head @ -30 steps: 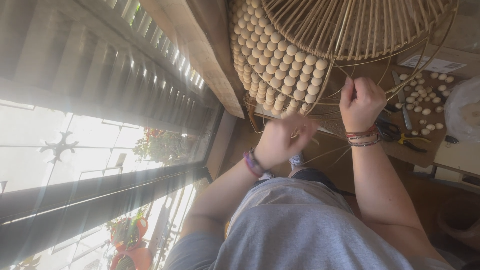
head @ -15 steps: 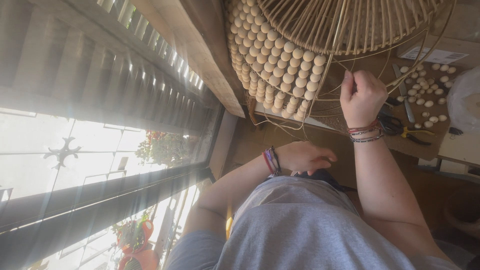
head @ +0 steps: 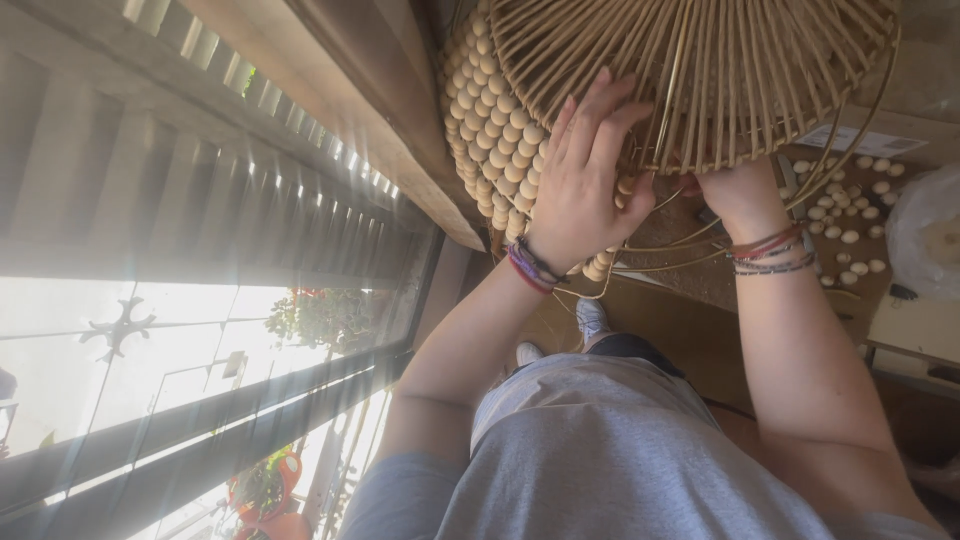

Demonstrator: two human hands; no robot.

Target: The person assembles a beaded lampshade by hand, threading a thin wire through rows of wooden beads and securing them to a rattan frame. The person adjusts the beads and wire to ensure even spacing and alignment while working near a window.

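Observation:
A round cane frame (head: 720, 80) with thin radiating ribs hangs in front of me. Rows of pale wooden beads (head: 490, 130) cover its left side. My left hand (head: 580, 180) lies flat against the beaded part, fingers spread upward and thumb by the lower rim. My right hand (head: 735, 195) is under the frame's lower edge with its fingers curled into the ribs and mostly hidden by them. Thin cane strands (head: 660, 245) loop between my two wrists. Both wrists carry woven bracelets.
Loose wooden beads (head: 850, 225) lie scattered on a brown work table (head: 890, 300) at the right, beside a white plastic bag (head: 925, 240) and a paper sheet (head: 860, 140). A bright window with slatted shutters (head: 200, 230) fills the left. Potted plants (head: 265, 495) stand below it.
My left hand has risen from my lap to the beaded side of the frame and spread flat on it. My right hand stays at the lower rim. The frame looks closer.

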